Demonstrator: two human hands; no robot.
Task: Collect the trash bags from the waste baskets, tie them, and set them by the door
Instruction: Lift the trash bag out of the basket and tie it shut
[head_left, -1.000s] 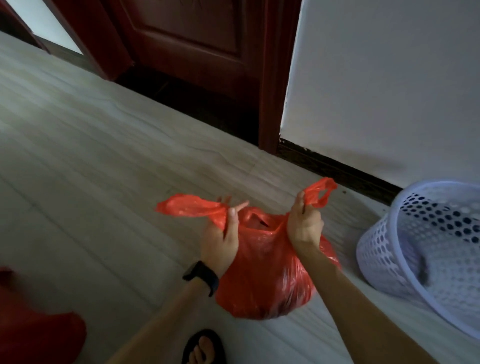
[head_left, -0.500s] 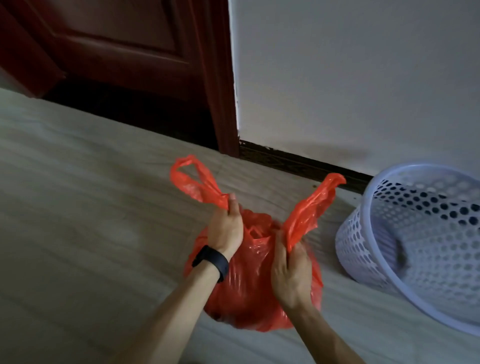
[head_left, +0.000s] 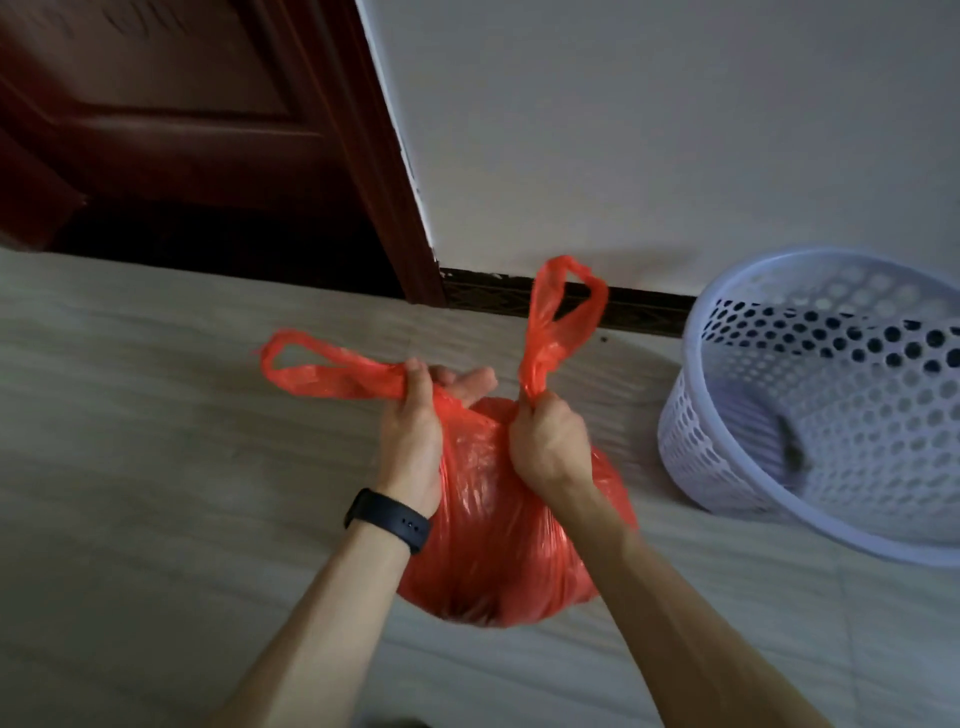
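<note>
Forearms reach forward, black wristband (head_left: 389, 519) on the left. Left hand (head_left: 410, 441) clenched round one handle of the red trash bag (head_left: 498, 525), loop trailing left. Right hand (head_left: 550, 447) fisted on the other handle, loop standing upright. Full bag bulges between and below both hands, above the floor (head_left: 130, 467). Waste basket (head_left: 727, 441) near right. Door (head_left: 182, 130) beyond, left.

Left hand (head_left: 410, 441): bare, uncovered from the fingertips to the wrist.
Right hand (head_left: 550, 447): bare as well.
Wristband (head_left: 389, 519): black and matt, worn snug on the left wrist; a broad flat strap with a short row of small round holes.
Left forearm (head_left: 332, 613): bare down to the lower edge of the view.
Right forearm (head_left: 675, 613): bare likewise, slightly blurred.
</note>
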